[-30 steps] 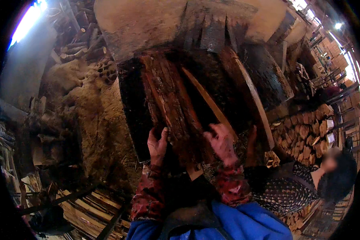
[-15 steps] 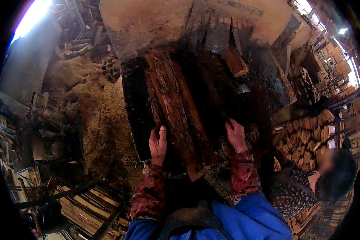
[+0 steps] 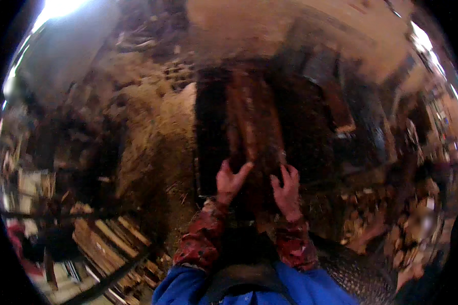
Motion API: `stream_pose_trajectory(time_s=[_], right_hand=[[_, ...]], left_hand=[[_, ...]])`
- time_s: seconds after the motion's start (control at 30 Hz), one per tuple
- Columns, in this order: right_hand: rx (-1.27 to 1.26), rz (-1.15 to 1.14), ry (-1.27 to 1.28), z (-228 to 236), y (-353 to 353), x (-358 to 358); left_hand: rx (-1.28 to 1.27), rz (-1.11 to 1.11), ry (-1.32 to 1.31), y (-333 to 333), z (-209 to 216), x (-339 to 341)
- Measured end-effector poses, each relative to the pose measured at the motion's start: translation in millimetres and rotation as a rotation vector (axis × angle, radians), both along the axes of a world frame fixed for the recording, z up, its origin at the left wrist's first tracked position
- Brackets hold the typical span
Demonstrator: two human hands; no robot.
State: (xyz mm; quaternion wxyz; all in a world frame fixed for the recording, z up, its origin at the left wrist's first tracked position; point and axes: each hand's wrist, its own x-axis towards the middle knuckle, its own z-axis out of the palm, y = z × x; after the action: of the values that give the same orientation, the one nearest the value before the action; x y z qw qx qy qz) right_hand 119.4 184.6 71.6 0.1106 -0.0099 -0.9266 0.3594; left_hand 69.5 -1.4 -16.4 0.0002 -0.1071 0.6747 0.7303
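A long, reddish-brown piece of bark-covered wood (image 3: 254, 119) lies lengthwise on a dark, flat work surface (image 3: 212, 119). My left hand (image 3: 231, 182) is at the near left side of the wood, its thumb stretched toward the wood and apart from the fingers. By the near right side is my right hand (image 3: 288, 189), with fingers extended and separated. The picture is blurred, so I cannot tell whether either hand presses on the wood. Both forearms wear red patterned sleeve covers.
A short wood block (image 3: 337, 109) lies at the right of the dark surface. Sawdust (image 3: 155, 117) is heaped to the left. Cut boards (image 3: 109, 239) rest in a rack at lower left. Another person's patterned sleeve (image 3: 359, 264) is close at lower right, with stacked wood (image 3: 366, 211) beyond.
The view has swung, so the wood now appears straighter and farther right. My right hand has moved inward to the wood's side, and the hands are closer together.
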Motion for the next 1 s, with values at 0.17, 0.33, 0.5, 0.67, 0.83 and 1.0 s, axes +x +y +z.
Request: stream_pose_trajectory(time_s=[0.17,0.33,0.5,0.67,0.83,1.0], right_hand=[[-0.014,-0.01,-0.025,-27,-2,12],[0.049,0.018,-0.054,-33,-14,18],[0.079,0.053,-0.1,-33,-9,14],[0.071,0.029,-0.154,-42,-5,15],[0.098,0.046,-0.101,-49,-10,21],[0.095,0.017,-0.087,-46,-5,22]], left_hand=[[-0.493,-0.038,0.01,1,32,8],[-0.756,0.123,0.232,-1,-3,18],[-0.582,0.025,0.059,-3,13,16],[-0.363,-0.045,-0.007,-11,29,16],[-0.438,-0.043,-0.047,-19,5,18],[-0.535,-0.064,-0.136,-9,28,18]])
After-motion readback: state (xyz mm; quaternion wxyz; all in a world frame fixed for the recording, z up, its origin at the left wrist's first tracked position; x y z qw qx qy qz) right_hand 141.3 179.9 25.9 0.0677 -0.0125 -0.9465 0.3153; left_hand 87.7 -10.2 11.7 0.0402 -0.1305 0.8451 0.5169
